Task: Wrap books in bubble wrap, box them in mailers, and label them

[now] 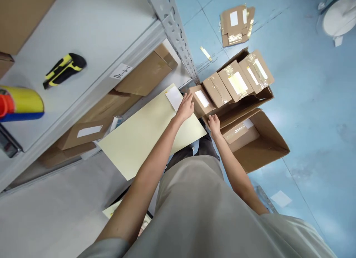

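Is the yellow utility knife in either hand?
No. The utility knife lies on the shelf, well away from the left hand and right hand.

Flat box [150,133]: we see a pale yellow-green carton with a white label at its far end, lying tilted across the low shelf edge.
Small parcel [200,99]: brown, taped, white-labelled, leaning in the open carton's row.

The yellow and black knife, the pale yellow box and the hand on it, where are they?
utility knife [64,69], head view, middle of its handle
pale yellow box [144,135], head view, bare top face
left hand [185,108], head view, back of the hand
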A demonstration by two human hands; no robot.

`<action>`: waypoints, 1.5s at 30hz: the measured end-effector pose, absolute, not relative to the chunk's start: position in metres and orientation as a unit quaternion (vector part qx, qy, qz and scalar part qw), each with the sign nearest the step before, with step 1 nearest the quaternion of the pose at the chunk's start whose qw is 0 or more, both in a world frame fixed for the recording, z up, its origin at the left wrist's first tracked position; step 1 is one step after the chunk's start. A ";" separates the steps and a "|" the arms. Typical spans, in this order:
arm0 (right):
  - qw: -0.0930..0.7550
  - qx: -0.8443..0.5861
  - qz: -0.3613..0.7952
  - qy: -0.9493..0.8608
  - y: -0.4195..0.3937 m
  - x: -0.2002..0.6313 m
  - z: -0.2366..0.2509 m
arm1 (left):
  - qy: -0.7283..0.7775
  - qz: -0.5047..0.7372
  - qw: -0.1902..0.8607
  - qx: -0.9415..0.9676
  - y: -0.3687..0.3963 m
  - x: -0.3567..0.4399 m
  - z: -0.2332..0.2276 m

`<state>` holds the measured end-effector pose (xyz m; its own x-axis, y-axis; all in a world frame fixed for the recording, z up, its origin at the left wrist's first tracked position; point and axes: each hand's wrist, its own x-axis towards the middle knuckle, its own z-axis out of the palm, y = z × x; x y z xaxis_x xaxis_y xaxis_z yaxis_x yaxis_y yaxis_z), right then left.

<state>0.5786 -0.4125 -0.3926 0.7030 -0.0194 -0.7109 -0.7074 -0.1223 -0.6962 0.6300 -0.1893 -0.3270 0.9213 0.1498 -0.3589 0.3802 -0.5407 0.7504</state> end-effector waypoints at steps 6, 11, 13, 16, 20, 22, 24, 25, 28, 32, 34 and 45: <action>0.596 -0.735 0.272 0.175 -0.436 0.567 -0.391 | 0.227 -0.023 0.452 0.862 -0.180 0.508 -0.263; 0.577 -0.768 0.246 0.129 -0.444 0.570 -0.379 | 0.318 0.012 0.458 0.830 -0.166 0.423 -0.241; 0.575 -0.778 0.240 0.084 -0.439 0.568 -0.368 | 0.337 0.028 0.468 0.816 -0.165 0.397 -0.236; 0.568 -0.785 0.245 0.017 -0.421 0.554 -0.345 | 0.362 0.063 0.481 0.796 -0.168 0.358 -0.227; 0.555 -0.792 0.242 -0.080 -0.375 0.514 -0.309 | 0.377 0.144 0.493 0.771 -0.170 0.295 -0.208; 0.547 -0.786 0.254 -0.137 -0.345 0.482 -0.288 | 0.387 0.187 0.493 0.756 -0.169 0.256 -0.197; 0.536 -0.770 0.284 -0.197 -0.314 0.443 -0.266 | 0.409 0.229 0.487 0.737 -0.169 0.211 -0.186; 0.529 -0.759 0.302 -0.229 -0.299 0.421 -0.255 | 0.425 0.250 0.482 0.725 -0.170 0.187 -0.181; 0.505 -0.720 0.345 -0.327 -0.259 0.348 -0.225 | 0.482 0.313 0.454 0.680 -0.178 0.109 -0.171; 0.461 -0.653 0.398 -0.451 -0.218 0.245 -0.200 | 0.571 0.387 0.404 0.600 -0.202 0.003 -0.170; 0.437 -0.612 0.433 -0.497 -0.201 0.194 -0.193 | 0.620 0.417 0.379 0.546 -0.218 -0.045 -0.174; 0.245 -0.430 0.568 -0.658 -0.153 -0.020 -0.197 | 0.754 0.550 0.262 0.245 -0.313 -0.208 -0.212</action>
<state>-0.0196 -0.1533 -0.1975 -0.5092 0.8445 -0.1659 0.2874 -0.0148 -0.9577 -0.2081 -0.3125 -0.2117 -0.7433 0.6570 -0.1258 0.0813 0.2754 0.9579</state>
